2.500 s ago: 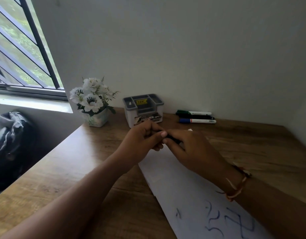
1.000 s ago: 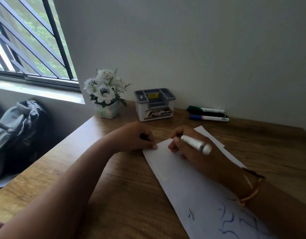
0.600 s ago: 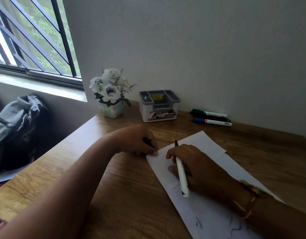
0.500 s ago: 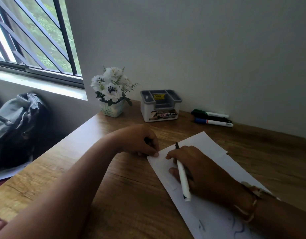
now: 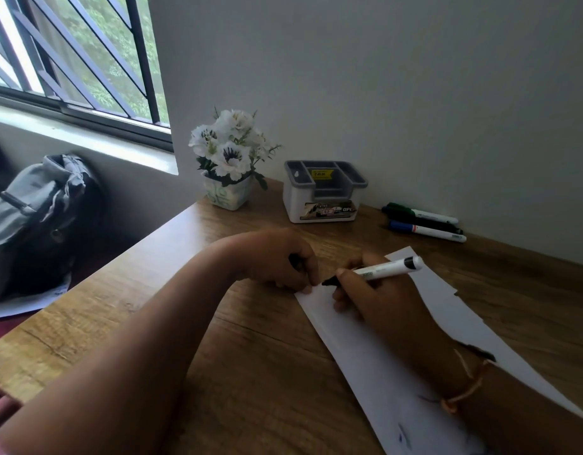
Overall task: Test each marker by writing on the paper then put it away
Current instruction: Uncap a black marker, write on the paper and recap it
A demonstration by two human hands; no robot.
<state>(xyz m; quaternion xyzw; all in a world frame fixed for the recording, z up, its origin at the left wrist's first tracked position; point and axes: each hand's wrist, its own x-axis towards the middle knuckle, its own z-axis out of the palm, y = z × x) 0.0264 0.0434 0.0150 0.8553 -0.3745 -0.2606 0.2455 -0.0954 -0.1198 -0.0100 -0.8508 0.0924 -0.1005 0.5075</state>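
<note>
My right hand (image 5: 375, 300) grips a white marker (image 5: 382, 270) with a black tip, which points left and rests near the far left corner of the white paper (image 5: 359, 349). My left hand (image 5: 280, 261) is curled around a small black marker cap (image 5: 295, 260), and its fingertips press down the paper's corner. Three more capped markers (image 5: 424, 221) lie side by side at the back right against the wall. A grey and white pen holder (image 5: 323, 195) stands at the back of the wooden desk (image 5: 250, 372). Blue scribbles show on the near end of the paper.
A small pot of white flowers (image 5: 229, 165) stands left of the pen holder. A grey backpack (image 5: 37, 208) sits beyond the desk's left edge under the barred window. The wall runs close behind the desk.
Both hands came apart with the cap in my left hand. My right hand lowered the marker to the paper, then swung its barrel from pointing toward me to pointing right.
</note>
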